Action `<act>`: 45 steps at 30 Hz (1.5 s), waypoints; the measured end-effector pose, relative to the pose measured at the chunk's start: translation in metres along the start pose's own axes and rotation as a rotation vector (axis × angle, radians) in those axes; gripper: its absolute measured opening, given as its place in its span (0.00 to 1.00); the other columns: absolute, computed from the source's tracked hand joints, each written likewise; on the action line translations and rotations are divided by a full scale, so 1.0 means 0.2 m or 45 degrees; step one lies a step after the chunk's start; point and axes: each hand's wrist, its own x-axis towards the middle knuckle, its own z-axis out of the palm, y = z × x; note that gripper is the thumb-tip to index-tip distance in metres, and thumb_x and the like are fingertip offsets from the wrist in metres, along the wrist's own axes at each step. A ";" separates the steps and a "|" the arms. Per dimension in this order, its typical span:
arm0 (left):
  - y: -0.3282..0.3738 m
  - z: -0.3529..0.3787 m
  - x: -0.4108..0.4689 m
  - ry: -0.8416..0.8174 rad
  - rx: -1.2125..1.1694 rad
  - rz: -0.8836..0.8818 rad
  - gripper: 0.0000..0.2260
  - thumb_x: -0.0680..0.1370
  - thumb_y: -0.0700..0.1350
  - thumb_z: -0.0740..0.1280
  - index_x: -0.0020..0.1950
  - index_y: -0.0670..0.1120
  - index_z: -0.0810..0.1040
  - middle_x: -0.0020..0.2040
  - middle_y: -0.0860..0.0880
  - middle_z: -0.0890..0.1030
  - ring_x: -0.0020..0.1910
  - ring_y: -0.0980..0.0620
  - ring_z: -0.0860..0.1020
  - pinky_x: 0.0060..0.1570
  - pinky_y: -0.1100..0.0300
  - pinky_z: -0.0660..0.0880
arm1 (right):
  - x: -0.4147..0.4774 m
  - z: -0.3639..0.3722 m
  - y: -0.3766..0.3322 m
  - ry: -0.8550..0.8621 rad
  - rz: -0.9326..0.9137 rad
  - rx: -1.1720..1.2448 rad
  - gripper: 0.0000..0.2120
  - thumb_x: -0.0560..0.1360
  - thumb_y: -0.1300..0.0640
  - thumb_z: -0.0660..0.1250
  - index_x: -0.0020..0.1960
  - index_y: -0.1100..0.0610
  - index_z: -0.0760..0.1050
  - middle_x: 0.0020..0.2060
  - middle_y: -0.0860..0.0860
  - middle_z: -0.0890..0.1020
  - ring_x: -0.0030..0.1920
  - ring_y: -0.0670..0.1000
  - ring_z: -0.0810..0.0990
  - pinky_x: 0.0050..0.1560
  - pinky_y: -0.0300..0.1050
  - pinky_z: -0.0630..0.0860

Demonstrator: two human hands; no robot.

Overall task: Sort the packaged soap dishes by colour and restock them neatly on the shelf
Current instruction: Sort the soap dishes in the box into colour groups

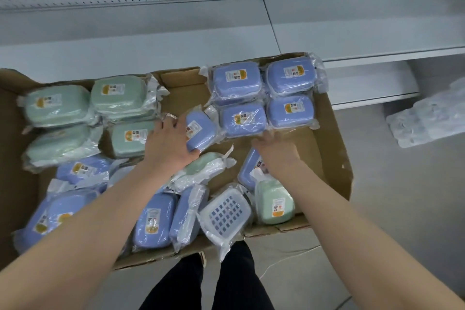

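A flat cardboard box [332, 158] holds packaged soap dishes in clear plastic wrap. Several green ones [57, 106] are grouped at its far left. Several blue ones [289, 75] are stacked at its far right. A mixed pile of blue dishes [153, 221] and green dishes [275, 205] lies along the near side. My left hand [166, 146] grips one blue soap dish [200, 131], tilted on edge beside the blue stack. My right hand [276, 150] rests with fingers against the near edge of a blue dish [242, 118] in that stack; whether it grips it I cannot tell.
Grey metal shelves [377, 33] with a perforated back panel run behind the box. A bundle of clear plastic packaging [427, 121] lies on the floor at the right. A white dish insert with a blue grid [225, 214] lies in the pile. My dark-trousered legs stand below the box.
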 end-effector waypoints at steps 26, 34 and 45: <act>0.40 -0.12 0.16 0.211 -0.045 0.404 0.38 0.64 0.51 0.77 0.70 0.44 0.68 0.64 0.43 0.75 0.60 0.40 0.74 0.58 0.46 0.74 | -0.03 -0.22 0.67 0.436 -0.168 0.001 0.39 0.67 0.46 0.73 0.73 0.53 0.61 0.67 0.53 0.70 0.66 0.57 0.70 0.65 0.52 0.66; 0.64 0.00 0.33 0.203 0.016 0.429 0.38 0.68 0.44 0.76 0.74 0.45 0.65 0.70 0.42 0.67 0.69 0.41 0.65 0.60 0.47 0.74 | 0.19 -0.10 0.75 0.593 -0.150 0.083 0.37 0.69 0.65 0.71 0.75 0.59 0.62 0.71 0.59 0.68 0.70 0.62 0.67 0.66 0.56 0.70; 0.61 0.06 0.32 0.172 0.103 0.407 0.39 0.71 0.48 0.75 0.77 0.47 0.60 0.72 0.42 0.65 0.72 0.42 0.64 0.68 0.47 0.67 | 0.19 -0.02 0.73 0.670 -0.161 0.098 0.37 0.71 0.52 0.72 0.76 0.58 0.62 0.72 0.61 0.66 0.72 0.63 0.65 0.70 0.60 0.65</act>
